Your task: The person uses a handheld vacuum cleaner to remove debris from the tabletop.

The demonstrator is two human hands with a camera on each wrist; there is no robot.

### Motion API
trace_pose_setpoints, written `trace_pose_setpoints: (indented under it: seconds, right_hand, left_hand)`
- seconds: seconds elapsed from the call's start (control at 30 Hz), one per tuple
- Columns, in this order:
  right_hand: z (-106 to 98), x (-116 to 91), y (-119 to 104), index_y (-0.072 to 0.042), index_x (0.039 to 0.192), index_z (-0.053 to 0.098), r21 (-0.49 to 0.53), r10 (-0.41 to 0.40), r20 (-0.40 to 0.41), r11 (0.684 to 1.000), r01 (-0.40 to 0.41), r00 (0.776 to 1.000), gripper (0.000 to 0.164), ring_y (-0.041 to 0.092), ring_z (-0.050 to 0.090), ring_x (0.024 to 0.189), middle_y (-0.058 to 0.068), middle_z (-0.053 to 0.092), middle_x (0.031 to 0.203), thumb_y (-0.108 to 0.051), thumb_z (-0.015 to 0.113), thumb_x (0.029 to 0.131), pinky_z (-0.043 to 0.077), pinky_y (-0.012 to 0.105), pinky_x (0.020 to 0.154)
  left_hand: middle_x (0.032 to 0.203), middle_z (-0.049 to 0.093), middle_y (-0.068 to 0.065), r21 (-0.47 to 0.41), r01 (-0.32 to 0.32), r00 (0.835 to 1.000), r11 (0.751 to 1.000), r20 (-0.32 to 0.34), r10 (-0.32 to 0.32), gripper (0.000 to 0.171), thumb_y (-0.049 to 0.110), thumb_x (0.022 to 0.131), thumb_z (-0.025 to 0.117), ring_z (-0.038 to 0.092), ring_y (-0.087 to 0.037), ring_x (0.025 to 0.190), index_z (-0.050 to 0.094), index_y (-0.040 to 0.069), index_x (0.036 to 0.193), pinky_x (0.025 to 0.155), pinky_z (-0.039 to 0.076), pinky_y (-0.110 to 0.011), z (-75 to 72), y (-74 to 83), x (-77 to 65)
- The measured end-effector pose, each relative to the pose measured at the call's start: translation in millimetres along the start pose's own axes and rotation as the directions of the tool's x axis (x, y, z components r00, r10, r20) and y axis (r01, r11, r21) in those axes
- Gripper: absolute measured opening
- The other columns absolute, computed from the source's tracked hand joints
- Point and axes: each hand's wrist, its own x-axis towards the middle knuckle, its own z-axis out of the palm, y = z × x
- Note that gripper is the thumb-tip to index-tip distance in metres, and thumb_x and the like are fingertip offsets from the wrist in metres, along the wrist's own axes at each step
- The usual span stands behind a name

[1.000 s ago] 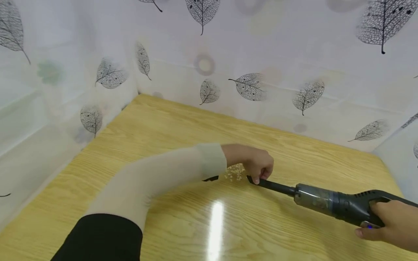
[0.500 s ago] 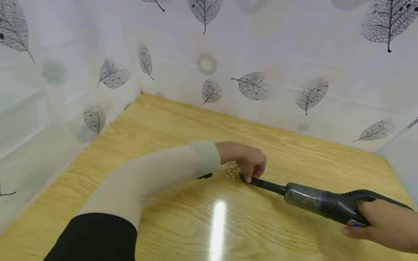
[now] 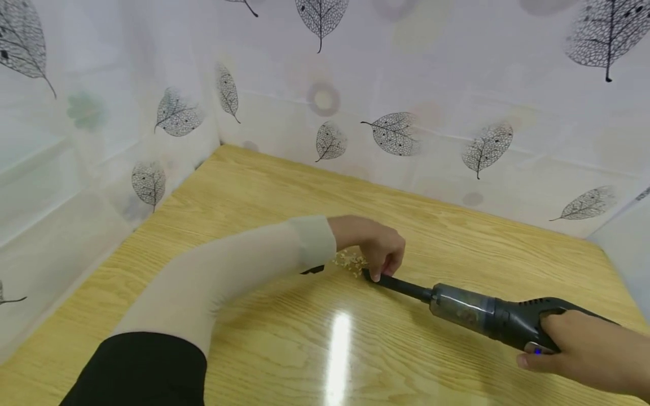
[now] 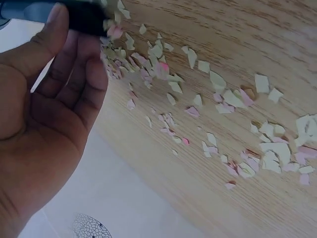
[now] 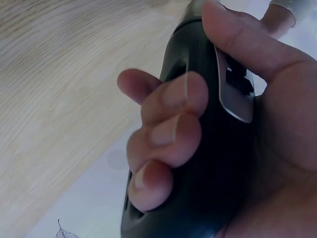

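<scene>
My right hand (image 3: pixel 584 349) grips the handle of a black handheld vacuum cleaner (image 3: pixel 459 307), its fingers wrapped round the handle in the right wrist view. A blue light glows near the thumb. With the thumb and fingers, my left hand (image 3: pixel 382 248) pinches the narrow black nozzle (image 3: pixel 401 286) close to its tip. Small torn paper scraps (image 4: pixel 233 99), pale yellow and pink, lie scattered on the wooden table (image 3: pixel 284 349). The nozzle's mouth touches or nearly touches the nearest scraps in the left wrist view. Part of the scraps is hidden behind the left wrist in the head view.
A white curtain (image 3: pixel 274 67) printed with dark leaves stands along the table's back and left edges. Below the left cuff a small black object (image 3: pixel 312 270) shows, perhaps the wrist camera's mount. A bright light reflection lies on the tabletop.
Both hands and the vacuum cleaner have moved left together across the table, and the nozzle follows the scraps. The patch of scraps looks smaller in the head view. Both holds stay the same.
</scene>
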Motion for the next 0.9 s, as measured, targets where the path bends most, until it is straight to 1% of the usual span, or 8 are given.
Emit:
trace_pose_setpoints:
  seconds: [0.1, 0.23, 0.33, 0.43, 0.57, 0.7, 0.8, 0.9]
  right_hand:
    - [0, 0, -2, -0.023, 0.079, 0.058, -0.014, -0.006, -0.007, 1.0, 0.005, 1.0, 0.04, 0.01, 0.046, 0.07, -0.009, 0.052, 0.075, -0.062, 0.064, 0.088, 0.037, 0.029, 0.063]
    - [-3, 1, -4, -0.023, 0.08, 0.058, -0.053, 0.005, -0.036, 0.999, -0.007, 0.999, 0.042, 0.012, 0.047, 0.071, -0.008, 0.053, 0.077, -0.064, 0.064, 0.086, 0.04, 0.032, 0.064]
    - [-4, 2, -7, -0.021, 0.083, 0.059, -0.058, -0.001, -0.042, 0.998, -0.001, 0.999, 0.044, 0.012, 0.047, 0.07, -0.008, 0.054, 0.076, -0.064, 0.064, 0.086, 0.04, 0.032, 0.063]
    - [-6, 3, -10, -0.021, 0.082, 0.059, -0.074, 0.0, -0.054, 0.997, -0.004, 0.999, 0.046, 0.012, 0.047, 0.069, -0.007, 0.053, 0.075, -0.066, 0.065, 0.084, 0.04, 0.032, 0.061]
    - [-8, 4, -16, -0.022, 0.082, 0.057, -0.102, 0.005, -0.09, 0.995, -0.014, 0.996, 0.048, 0.012, 0.047, 0.068, -0.005, 0.052, 0.078, -0.07, 0.065, 0.082, 0.039, 0.033, 0.059]
    - [-10, 7, -19, -0.022, 0.084, 0.058, -0.111, -0.024, -0.101, 0.994, 0.013, 0.995, 0.048, 0.01, 0.045, 0.066, -0.006, 0.051, 0.076, -0.069, 0.064, 0.082, 0.038, 0.031, 0.059]
    - [-8, 7, -20, -0.022, 0.083, 0.058, -0.098, -0.045, -0.09, 0.995, 0.036, 0.995, 0.046, 0.006, 0.044, 0.063, -0.008, 0.05, 0.073, -0.068, 0.064, 0.084, 0.036, 0.028, 0.059]
    - [-7, 6, -20, -0.023, 0.082, 0.058, -0.072, -0.05, -0.08, 0.996, 0.044, 0.996, 0.044, 0.005, 0.043, 0.063, -0.009, 0.051, 0.074, -0.067, 0.063, 0.085, 0.035, 0.026, 0.058]
  left_hand:
    - [0.094, 0.074, 0.0, -0.001, -0.007, 1.0, 1.0, 0.01, 0.007, 0.012, 0.015, 0.086, 0.08, 0.066, -0.009, 0.087, 0.075, 0.011, 0.097, 0.079, 0.053, -0.021, 0.8, -0.5, -2.6]
    - [0.092, 0.073, 0.002, 0.025, -0.006, 0.998, 1.0, -0.059, 0.008, 0.013, 0.015, 0.084, 0.082, 0.065, -0.008, 0.086, 0.076, 0.011, 0.095, 0.078, 0.052, -0.019, 1.9, -3.6, -5.4]
    - [0.093, 0.074, 0.001, 0.012, -0.004, 0.999, 1.0, -0.046, 0.005, 0.013, 0.014, 0.084, 0.082, 0.066, -0.009, 0.087, 0.076, 0.011, 0.094, 0.078, 0.053, -0.019, 2.3, -5.8, -6.7]
    - [0.094, 0.075, 0.001, 0.026, -0.008, 0.999, 1.0, -0.034, 0.009, 0.013, 0.015, 0.084, 0.082, 0.067, -0.009, 0.088, 0.076, 0.011, 0.094, 0.079, 0.053, -0.019, 2.5, -8.0, -8.1]
    - [0.094, 0.075, 0.001, 0.058, 0.001, 0.997, 0.998, -0.083, 0.004, 0.014, 0.016, 0.083, 0.083, 0.067, -0.009, 0.089, 0.077, 0.011, 0.095, 0.08, 0.052, -0.019, 3.2, -12.1, -11.4]
    - [0.096, 0.075, -0.001, -0.011, 0.018, 0.994, 1.0, -0.11, -0.019, 0.017, 0.013, 0.082, 0.083, 0.067, -0.011, 0.09, 0.077, 0.009, 0.098, 0.08, 0.053, -0.018, 5.5, -17.5, -14.2]
    - [0.098, 0.076, -0.002, -0.082, 0.023, 0.995, 0.996, -0.096, -0.031, 0.021, 0.012, 0.081, 0.084, 0.068, -0.011, 0.091, 0.077, 0.009, 0.1, 0.08, 0.054, -0.018, 7.9, -20.6, -16.2]
    - [0.098, 0.076, -0.003, -0.085, 0.009, 0.994, 0.996, -0.103, -0.018, 0.021, 0.011, 0.081, 0.084, 0.068, -0.01, 0.09, 0.078, 0.009, 0.101, 0.079, 0.053, -0.018, 7.2, -21.9, -17.1]
